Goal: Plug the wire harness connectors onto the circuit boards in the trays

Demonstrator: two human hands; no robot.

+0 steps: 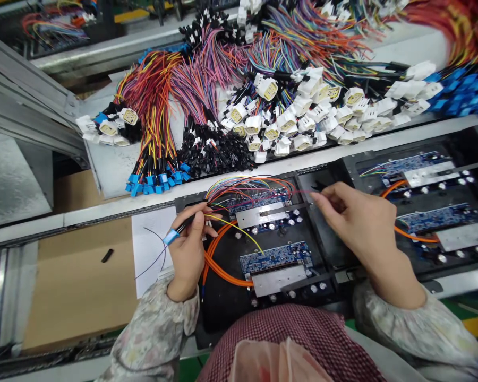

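Note:
My left hand (188, 249) is closed round the black sleeve of a wire harness, whose blue connector (170, 236) sticks out on the left. Coloured wires (239, 183) fan from it over the upper blue circuit board (281, 196). A yellow wire (239, 225) curves down to the lower circuit board (276, 254). My right hand (360, 225), thumb and forefinger pinched together, is on a thin pinkish-red wire (302, 191) stretched across from the harness. Its tip is hidden by the fingers. Both boards sit in a black tray (223, 313), with orange cables (227, 273) looping at their left.
Bundles of harnesses with white connectors (302, 122), blue connectors (159, 180) and black ends (215, 151) cover the shelf behind. Another tray with boards (434, 220) stands at right. Left are cardboard (75, 281), white paper (143, 254) and a small black piece (107, 255).

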